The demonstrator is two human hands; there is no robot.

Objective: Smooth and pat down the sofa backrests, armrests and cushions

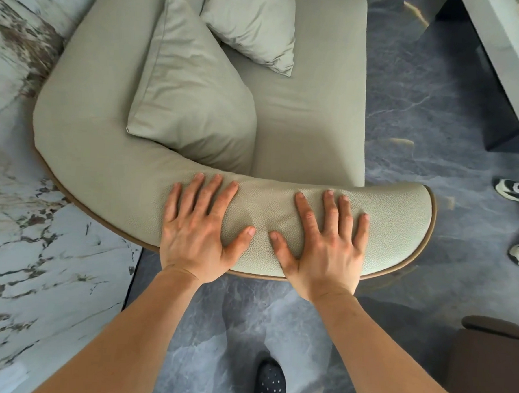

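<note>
A pale grey-green sofa fills the upper middle of the head view. Its curved armrest (396, 209), edged with brown piping, runs across the centre. My left hand (201, 228) lies flat on the armrest with fingers spread. My right hand (325, 239) rests flat beside it, fingers spread too, thumbs a short gap apart. A large cushion (191, 90) leans in the sofa's corner against the backrest (90, 76). A smaller cushion (255, 24) lies farther back on the seat (310, 115).
White marble wall panels (38, 269) stand at the left. The floor (414, 93) is dark grey marble. A pale low table (512, 59) sits at the upper right. Another person's shoes (517, 194) are at the right edge. A brown seat (493, 359) is at the lower right.
</note>
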